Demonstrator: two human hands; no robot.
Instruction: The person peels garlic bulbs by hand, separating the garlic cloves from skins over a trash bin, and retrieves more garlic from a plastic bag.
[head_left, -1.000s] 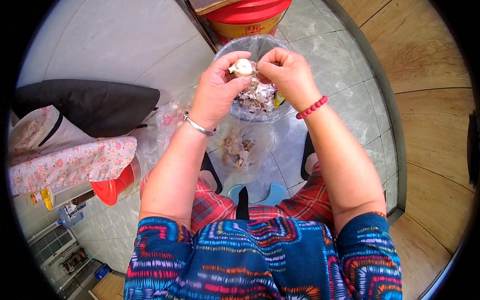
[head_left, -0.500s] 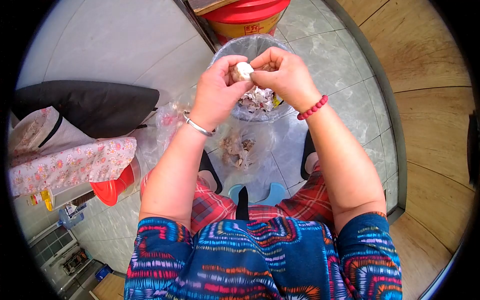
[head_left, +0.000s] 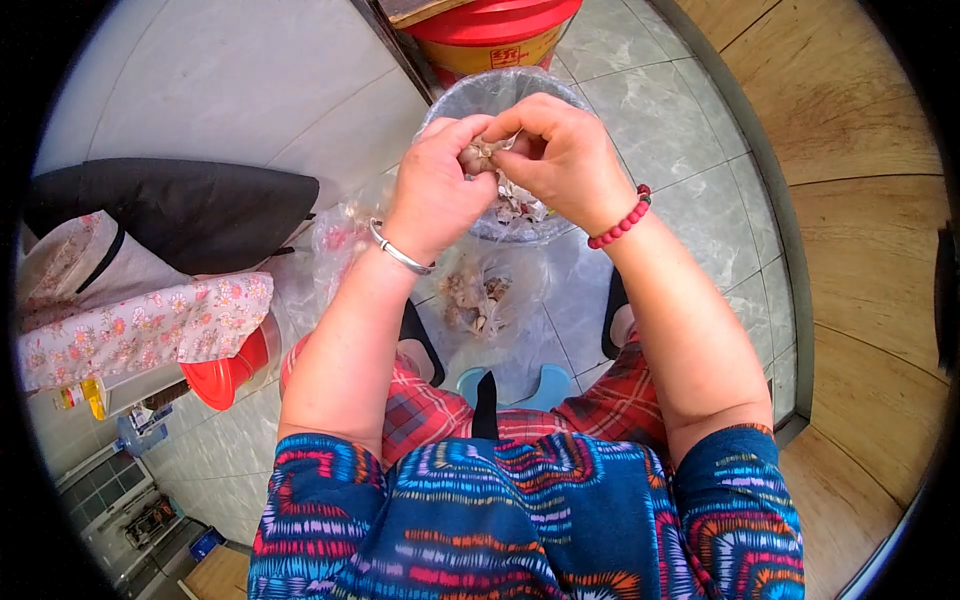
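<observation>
Above the bin, my left hand [head_left: 440, 185] is closed around a garlic bulb [head_left: 477, 158], whose stem end and brownish-white skin show between the fingers. My right hand [head_left: 565, 150] pinches at the bulb's right side with thumb and forefinger, where a piece of papery skin stands up. Part of the bulb is hidden by the fingers. Directly below both hands is a bin [head_left: 510, 235] lined with clear plastic, with garlic peelings [head_left: 522, 205] inside.
A clear plastic bag [head_left: 480, 300] holding garlic bits lies on the tiles between my feet. Beyond the bin stands a red-lidded bucket [head_left: 490, 30]. Wooden panels [head_left: 860, 250] curve along the right; a floral cloth [head_left: 150, 325] and red container [head_left: 225, 375] are at left.
The garlic has turned in my fingers, its white face giving way to the brownish stem end. My right hand has shifted slightly left and its wrist has rotated.
</observation>
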